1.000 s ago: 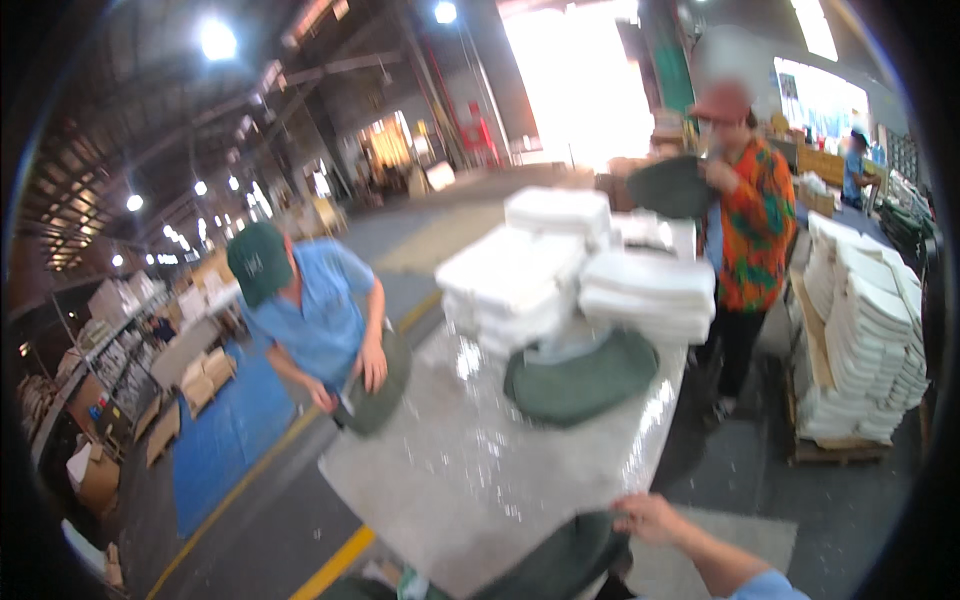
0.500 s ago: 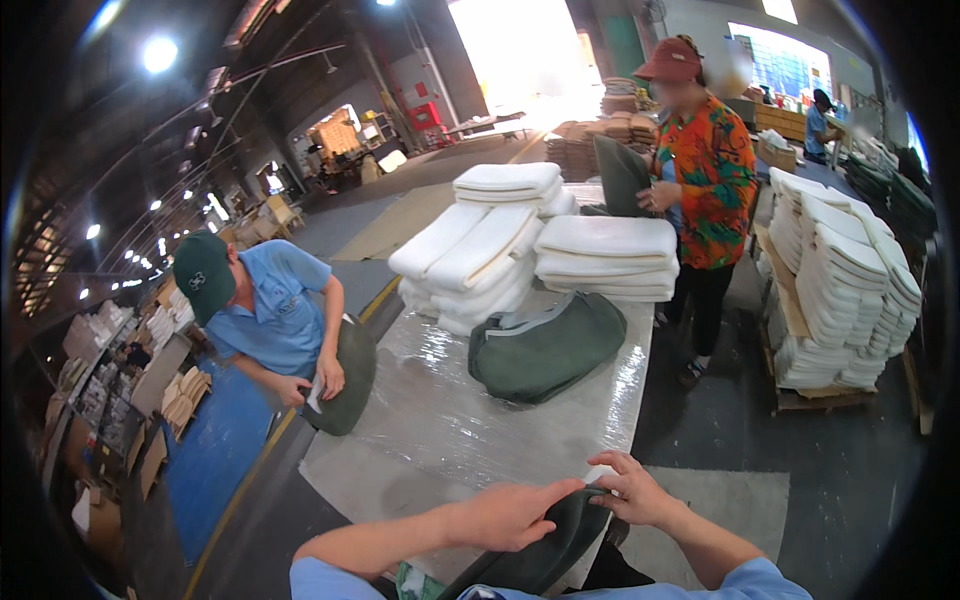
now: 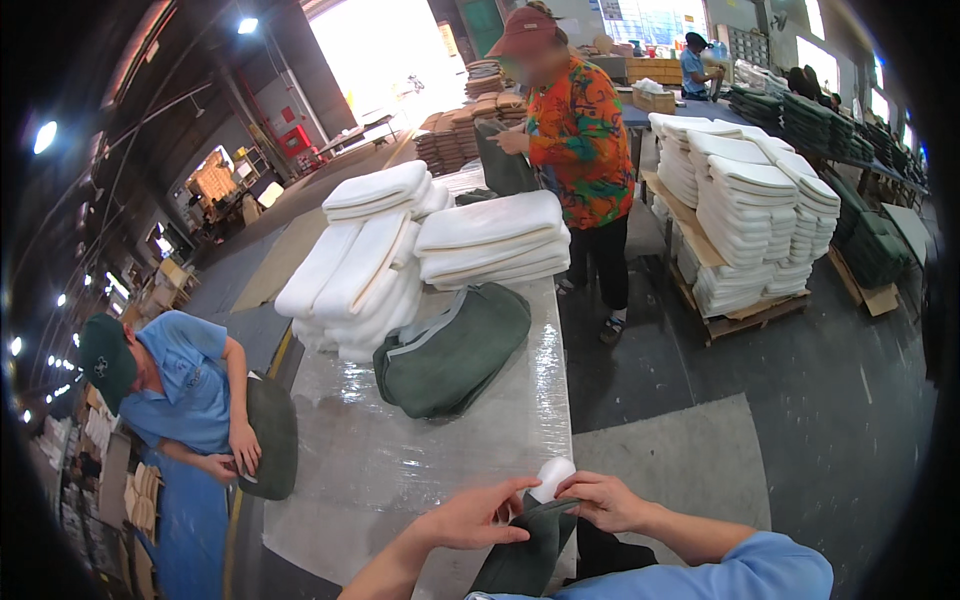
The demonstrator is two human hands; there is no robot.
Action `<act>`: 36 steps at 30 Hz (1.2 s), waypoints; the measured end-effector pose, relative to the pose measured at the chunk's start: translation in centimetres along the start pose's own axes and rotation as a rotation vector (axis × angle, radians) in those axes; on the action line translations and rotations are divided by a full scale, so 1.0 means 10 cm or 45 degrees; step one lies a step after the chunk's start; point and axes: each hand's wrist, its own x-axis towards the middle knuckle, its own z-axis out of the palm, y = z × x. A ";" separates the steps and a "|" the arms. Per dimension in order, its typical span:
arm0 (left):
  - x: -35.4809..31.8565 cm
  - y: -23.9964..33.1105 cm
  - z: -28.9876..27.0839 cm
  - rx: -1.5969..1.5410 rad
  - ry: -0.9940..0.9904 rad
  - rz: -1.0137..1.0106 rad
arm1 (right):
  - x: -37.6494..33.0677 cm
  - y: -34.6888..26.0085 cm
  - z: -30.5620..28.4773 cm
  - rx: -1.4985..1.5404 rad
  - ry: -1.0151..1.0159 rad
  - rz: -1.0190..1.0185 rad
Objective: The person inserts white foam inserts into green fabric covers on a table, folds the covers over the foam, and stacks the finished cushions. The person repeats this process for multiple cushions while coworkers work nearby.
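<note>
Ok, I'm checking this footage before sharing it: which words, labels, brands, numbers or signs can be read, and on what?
None reads clearly.
Dark green cap: pale emblem, no readable lettering.
Red cap: small mark, too small to read.
Light-blue shirt at left: chest mark, too blurred.
Red wall box: any marking too small.
Green fabric piece at the lower edge: none visible.

From my end, the doorway (image 3: 375, 60) at eleven o'clock burns out to white, and a window (image 3: 655, 18) glows at one. A lamp (image 3: 45, 137) flares at ten amid dimness. Plastic film (image 3: 547, 350) throws streaky glare toward four. I get the left hand (image 3: 480, 515) and right hand (image 3: 605, 503) fairly crisp, near six and five; the co-worker's head (image 3: 535, 45) smears near twelve. A black fisheye rim bends edges.
</note>
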 end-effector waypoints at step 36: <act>0.36 0.40 0.92 -0.264 0.580 0.022 | -0.50 0.72 0.39 1.939 -0.949 0.829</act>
